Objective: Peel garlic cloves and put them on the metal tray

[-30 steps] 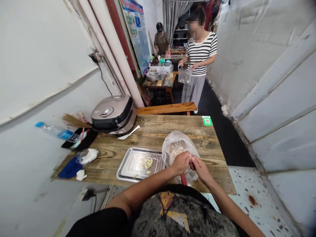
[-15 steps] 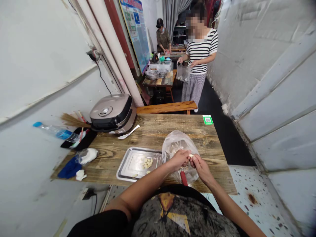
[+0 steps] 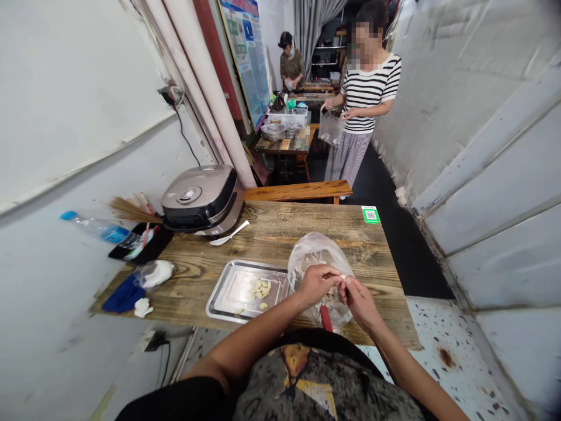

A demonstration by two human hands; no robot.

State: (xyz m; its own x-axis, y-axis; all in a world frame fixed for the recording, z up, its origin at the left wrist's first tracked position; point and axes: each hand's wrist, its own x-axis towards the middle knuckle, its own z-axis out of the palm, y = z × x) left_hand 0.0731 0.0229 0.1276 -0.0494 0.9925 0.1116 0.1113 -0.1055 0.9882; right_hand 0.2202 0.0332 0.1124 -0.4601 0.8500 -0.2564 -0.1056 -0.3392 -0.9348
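Shirt nearest the camera bears a yellow-and-black print, its marks unreadable. Above the worktop, the left hand and right hand meet, fingertips of both pinched on one small pale piece. Under them an opened translucent plastic bag holds light scraps, and a red handle rests at its near side. Just left, a metal tray carries more pale pieces; a blue cloth lies further left. Beyond the tray are a white plastic utensil and a silver-and-black appliance, brand not legible. Left of that, a bottle wears a blue label, too small to read. On the far right corner, a green-edged card shows a QR code. Past a wooden bench, a person in stripes holds a clear bag; a blue poster's writing is illegible.
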